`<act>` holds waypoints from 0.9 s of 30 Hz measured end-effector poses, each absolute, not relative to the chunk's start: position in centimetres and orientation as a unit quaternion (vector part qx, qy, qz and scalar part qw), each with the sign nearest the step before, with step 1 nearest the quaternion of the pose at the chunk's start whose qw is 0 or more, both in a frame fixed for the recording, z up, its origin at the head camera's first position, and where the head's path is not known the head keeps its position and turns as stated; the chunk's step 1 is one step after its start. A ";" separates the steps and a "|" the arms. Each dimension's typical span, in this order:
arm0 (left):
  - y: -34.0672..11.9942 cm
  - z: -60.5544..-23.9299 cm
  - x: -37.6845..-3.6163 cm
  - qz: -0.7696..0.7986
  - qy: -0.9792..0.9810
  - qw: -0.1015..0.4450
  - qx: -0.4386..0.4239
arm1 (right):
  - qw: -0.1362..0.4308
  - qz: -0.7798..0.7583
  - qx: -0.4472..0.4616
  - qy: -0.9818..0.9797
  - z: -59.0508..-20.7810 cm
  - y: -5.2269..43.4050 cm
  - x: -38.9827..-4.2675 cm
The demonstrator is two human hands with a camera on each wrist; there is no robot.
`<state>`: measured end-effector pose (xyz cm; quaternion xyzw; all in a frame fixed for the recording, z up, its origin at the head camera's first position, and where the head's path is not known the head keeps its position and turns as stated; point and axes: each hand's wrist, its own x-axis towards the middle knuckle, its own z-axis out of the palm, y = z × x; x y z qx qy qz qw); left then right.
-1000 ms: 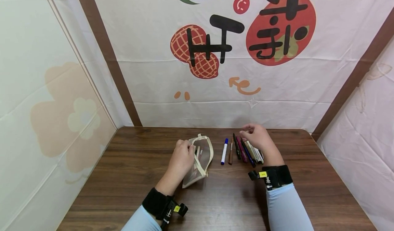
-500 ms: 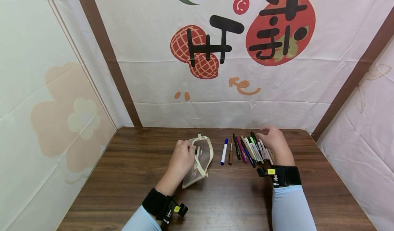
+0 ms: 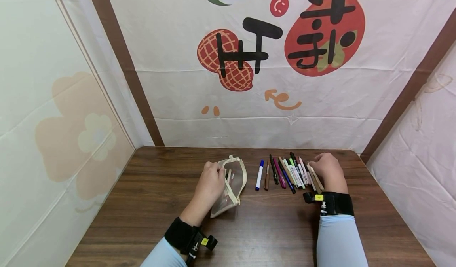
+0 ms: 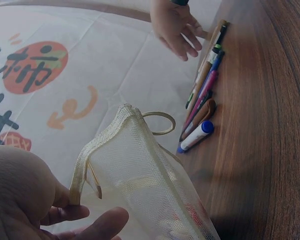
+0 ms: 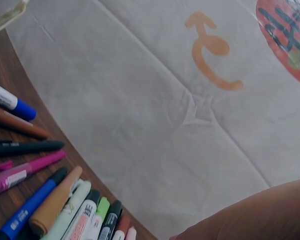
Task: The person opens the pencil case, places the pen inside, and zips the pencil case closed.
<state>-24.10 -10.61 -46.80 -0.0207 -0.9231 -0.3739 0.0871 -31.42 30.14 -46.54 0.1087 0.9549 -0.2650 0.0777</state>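
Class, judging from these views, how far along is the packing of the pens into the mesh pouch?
Done: a couple of pens already lie inside the mesh pouch. In hand: the left hand holds the pouch's rim open, and the right hand touches the end of the pen row. Left: nearly the whole row lies on the table.

The pouch [image 3: 230,188] lies mid-counter [image 3: 142,203], toward the back edge, the left hand [image 3: 210,186] on its left side. Right of it — a row of pens [image 3: 285,174], side by side; the right hand [image 3: 329,172] sits at the row's right end.
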 end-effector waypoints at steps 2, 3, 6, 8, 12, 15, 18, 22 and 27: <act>-10.6 -46.8 -24.1 -0.373 -0.924 0.085 -0.022 | 0.080 -0.262 0.112 0.955 -46.6 30.3 -31.3; -10.6 -46.8 -24.1 -0.373 -0.924 0.084 -0.022 | 0.080 -0.261 0.113 0.955 -46.7 30.5 -31.3; -10.6 -46.8 -24.1 -0.374 -0.923 0.081 -0.022 | 0.082 -0.257 0.114 0.956 -47.0 30.7 -31.3; -10.6 -46.8 -24.1 -0.374 -0.924 0.081 -0.022 | 0.085 -0.252 0.114 0.957 -47.2 30.9 -31.3; -10.5 -46.7 -24.1 -0.375 -0.923 0.084 -0.022 | 0.095 -0.244 0.114 0.958 -47.4 31.1 -31.4; -10.5 -46.8 -24.1 -0.376 -0.922 0.084 -0.022 | 0.105 -0.241 0.115 0.958 -47.6 31.1 -31.5; -10.5 -46.9 -24.1 -0.376 -0.923 0.082 -0.021 | 0.111 -0.240 0.116 0.958 -48.1 31.0 -31.7; -10.6 -46.9 -24.1 -0.377 -0.922 0.081 -0.022 | 0.113 -0.240 0.120 0.957 -48.6 31.0 -31.9; -10.6 -46.8 -24.0 -0.378 -0.922 0.081 -0.023 | 0.111 -0.243 0.120 0.956 -49.0 30.9 -32.2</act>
